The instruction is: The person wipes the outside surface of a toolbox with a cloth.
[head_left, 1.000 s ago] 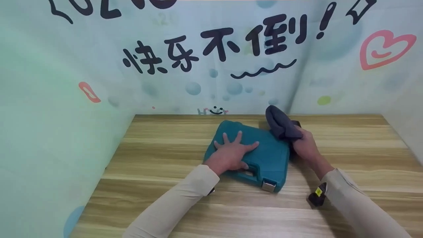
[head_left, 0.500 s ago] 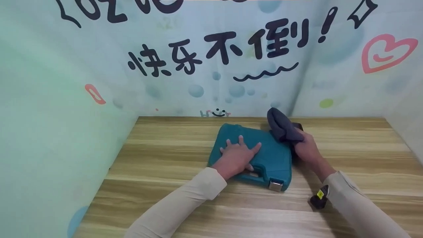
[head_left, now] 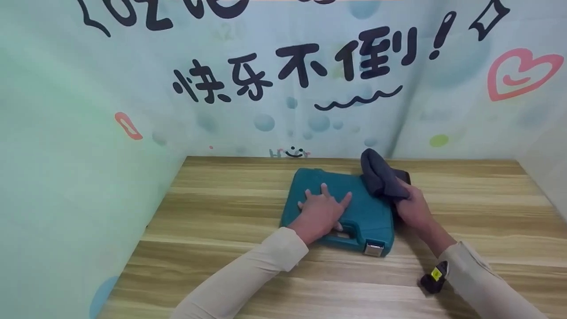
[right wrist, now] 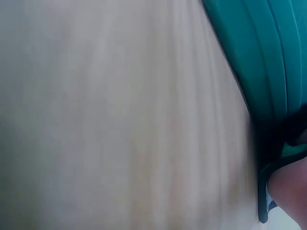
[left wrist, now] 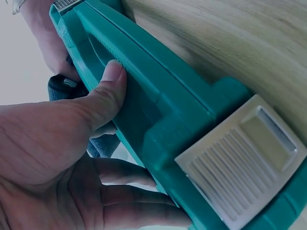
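A teal hard plastic carry case [head_left: 374, 217] lies on the wooden table, its handle and a metal latch [head_left: 374, 249] on the near side. My left hand [head_left: 320, 215] rests on the lid with fingers spread. In the left wrist view its thumb [left wrist: 108, 91] lies by the handle opening, and a second metal latch [left wrist: 244, 163] shows close up. My right hand [head_left: 415, 208] holds a folded dark grey-blue cloth [head_left: 383, 179] at the right side of the case. Part of the cloth lies over the lid's far right corner. In the right wrist view only a blurred fingertip [right wrist: 292, 189] shows beside the case.
The wood-grain table [head_left: 212, 208] surrounds the case. A printed backdrop [head_left: 248, 124] rises behind it, with side walls left and right. A small black device with a yellow label [head_left: 435, 277] sits at my right wrist.
The case has turned slightly counterclockwise under my left hand. My right hand has slid a little toward the front with the cloth. The head view has shifted slightly.
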`<state>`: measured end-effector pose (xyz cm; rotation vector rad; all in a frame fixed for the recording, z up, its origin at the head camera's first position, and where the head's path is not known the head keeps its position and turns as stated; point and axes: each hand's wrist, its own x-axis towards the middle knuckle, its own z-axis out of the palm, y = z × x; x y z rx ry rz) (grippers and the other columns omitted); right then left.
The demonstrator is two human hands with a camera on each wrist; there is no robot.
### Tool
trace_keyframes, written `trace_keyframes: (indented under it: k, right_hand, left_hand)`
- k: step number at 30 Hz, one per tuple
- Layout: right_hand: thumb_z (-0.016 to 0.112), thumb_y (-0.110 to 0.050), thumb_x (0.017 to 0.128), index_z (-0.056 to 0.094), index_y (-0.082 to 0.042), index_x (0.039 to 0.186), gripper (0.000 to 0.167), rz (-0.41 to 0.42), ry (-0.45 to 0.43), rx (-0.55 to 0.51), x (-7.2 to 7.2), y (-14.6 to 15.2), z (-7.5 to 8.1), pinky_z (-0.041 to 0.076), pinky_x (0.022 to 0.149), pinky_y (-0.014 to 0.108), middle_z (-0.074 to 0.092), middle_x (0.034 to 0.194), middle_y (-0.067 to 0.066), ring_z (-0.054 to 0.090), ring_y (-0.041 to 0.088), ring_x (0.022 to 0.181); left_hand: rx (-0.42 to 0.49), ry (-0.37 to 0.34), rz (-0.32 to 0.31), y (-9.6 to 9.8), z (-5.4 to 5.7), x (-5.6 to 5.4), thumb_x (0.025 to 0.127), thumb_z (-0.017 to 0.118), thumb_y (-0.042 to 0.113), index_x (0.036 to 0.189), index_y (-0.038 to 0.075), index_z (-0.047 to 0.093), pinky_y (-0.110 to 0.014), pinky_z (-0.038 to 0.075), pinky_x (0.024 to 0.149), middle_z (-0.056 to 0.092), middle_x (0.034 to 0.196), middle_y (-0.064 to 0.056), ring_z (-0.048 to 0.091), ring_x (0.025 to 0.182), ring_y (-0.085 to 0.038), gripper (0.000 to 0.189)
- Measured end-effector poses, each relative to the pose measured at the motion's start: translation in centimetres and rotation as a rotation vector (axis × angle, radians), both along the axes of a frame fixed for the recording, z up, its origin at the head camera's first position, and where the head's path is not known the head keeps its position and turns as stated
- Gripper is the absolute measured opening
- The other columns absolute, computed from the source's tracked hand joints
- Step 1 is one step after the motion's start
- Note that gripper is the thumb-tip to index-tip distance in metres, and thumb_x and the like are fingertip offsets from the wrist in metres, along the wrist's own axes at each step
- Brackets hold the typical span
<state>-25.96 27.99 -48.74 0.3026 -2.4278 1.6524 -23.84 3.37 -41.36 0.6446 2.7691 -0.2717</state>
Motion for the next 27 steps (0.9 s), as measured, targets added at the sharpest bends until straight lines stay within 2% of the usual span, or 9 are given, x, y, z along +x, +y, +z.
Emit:
trace_keyframes:
  k: [4,11,14,19,21,24,27]
  right_hand:
    - [0.046,0.009,0.099,0.05,0.006,0.146,0.047,-0.045,-0.007,0.017,1.0,-0.1,0.0,0.032,0.113,0.036,0.052,0.145,0.021,0.044,0.033,0.135]
    - [0.046,0.007,0.101,0.05,0.008,0.145,0.044,-0.07,-0.049,0.009,3.0,-1.3,0.3,0.032,0.113,0.046,0.053,0.144,0.022,0.046,0.032,0.134]
    - [0.046,0.006,0.102,0.052,0.007,0.144,0.042,-0.061,-0.069,0.01,3.9,-1.7,0.3,0.033,0.112,0.043,0.054,0.142,0.021,0.047,0.031,0.133]
    - [0.048,0.009,0.1,0.056,0.006,0.141,0.042,-0.091,-0.067,0.026,6.0,-1.8,0.3,0.035,0.105,0.021,0.058,0.138,0.021,0.05,0.027,0.129]
    - [0.049,0.012,0.097,0.059,0.005,0.139,0.043,-0.108,-0.052,0.032,6.9,-1.8,0.2,0.035,0.101,0.016,0.06,0.135,0.019,0.053,0.022,0.124]
    - [0.049,0.016,0.094,0.062,0.002,0.137,0.046,-0.112,-0.059,-0.003,8.1,-2.0,0.0,0.037,0.096,0.016,0.063,0.13,0.015,0.053,0.014,0.115]
    - [0.047,0.016,0.094,0.062,0.001,0.138,0.048,-0.109,-0.115,-0.058,9.5,-2.2,0.1,0.043,0.087,0.021,0.064,0.121,0.013,0.054,0.015,0.104]
  left_hand:
    - [0.004,-0.005,0.006,0.3,-0.1,0.0,0.098,0.065,0.045,0.164,0.039,0.013,-0.06,0.049,0.091,0.024,0.163,-0.021,0.036,0.138,-0.053,0.084]
    - [-0.034,0.029,-0.009,0.4,-0.1,-0.2,0.096,0.062,0.055,0.164,0.033,0.015,-0.06,0.053,0.081,0.026,0.161,-0.025,0.039,0.132,-0.058,0.086]
    - [-0.057,0.055,-0.015,0.4,-0.2,-0.3,0.097,0.061,0.056,0.165,0.031,0.015,-0.059,0.054,0.077,0.028,0.159,-0.028,0.04,0.129,-0.06,0.085]
    - [-0.03,0.063,0.018,0.7,-0.3,-0.4,0.096,0.063,0.054,0.164,0.032,0.018,-0.059,0.055,0.076,0.032,0.157,-0.028,0.044,0.128,-0.059,0.085]
    - [-0.019,0.059,0.029,0.7,-0.3,-0.4,0.096,0.064,0.054,0.164,0.032,0.018,-0.06,0.054,0.077,0.032,0.157,-0.028,0.044,0.128,-0.059,0.085]
    - [-0.009,0.049,0.036,0.6,-0.2,-0.5,0.096,0.065,0.053,0.164,0.031,0.017,-0.061,0.053,0.078,0.03,0.157,-0.029,0.042,0.129,-0.06,0.086]
    - [0.005,0.045,0.032,0.4,-0.3,-0.5,0.096,0.065,0.052,0.165,0.03,0.018,-0.061,0.053,0.078,0.031,0.157,-0.029,0.042,0.129,-0.06,0.086]
